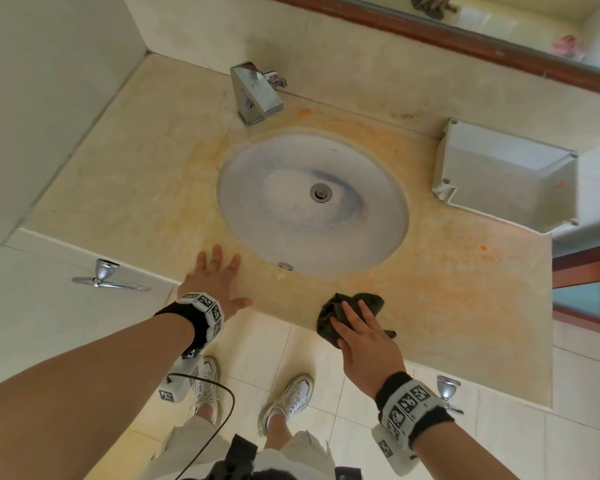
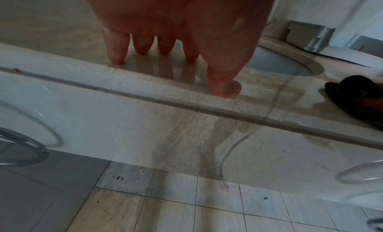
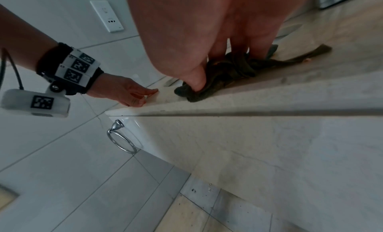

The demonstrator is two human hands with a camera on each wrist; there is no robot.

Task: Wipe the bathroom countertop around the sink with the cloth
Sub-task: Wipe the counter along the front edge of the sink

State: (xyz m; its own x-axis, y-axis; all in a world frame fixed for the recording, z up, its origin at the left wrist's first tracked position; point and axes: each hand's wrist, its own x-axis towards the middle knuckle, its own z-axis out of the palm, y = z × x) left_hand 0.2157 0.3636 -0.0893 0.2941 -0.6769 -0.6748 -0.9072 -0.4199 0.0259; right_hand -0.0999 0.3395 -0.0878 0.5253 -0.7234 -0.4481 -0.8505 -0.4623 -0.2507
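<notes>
Right now your right hand (image 1: 364, 337) sits low centre-right in the head view, fingers straight and close together, pressing flat on the dark cloth (image 1: 352, 311). That cloth is bunched up on the front strip of the countertop (image 1: 136, 174), just below the sink (image 1: 312, 202) in the frame, and part of it overhangs the counter's front edge. In the right wrist view your thumb (image 3: 196, 83) pushes down into the near fold of the cloth (image 3: 230, 71) while the other fingers stand on the fabric behind it; a thin tail of cloth trails off toward the upper right of that frame.

Your left hand (image 1: 215, 282) is left of centre in the head view, w/ fingers spread wide and flat on the counter, just beside the sink's lower-left rim. Left wrist view agrees: fingertips (image 2: 117, 55) and thumb planted on the stone, holding nothing, w/ the cloth (image 2: 356, 96) off at the right edge of the frame, well apart from that hand.

Orange staining rings the basin and runs across the right part of the counter. Chrome faucet (image 1: 255, 93) stands above the sink in the frame, at the back wall. A white plastic tray (image 1: 506, 174) lies on the counter at the right. A chrome towel ring (image 1: 110, 277) hangs at the left, below the counter's edge. Your white sneakers (image 1: 290, 398) show on the tiled floor at bottom centre.
</notes>
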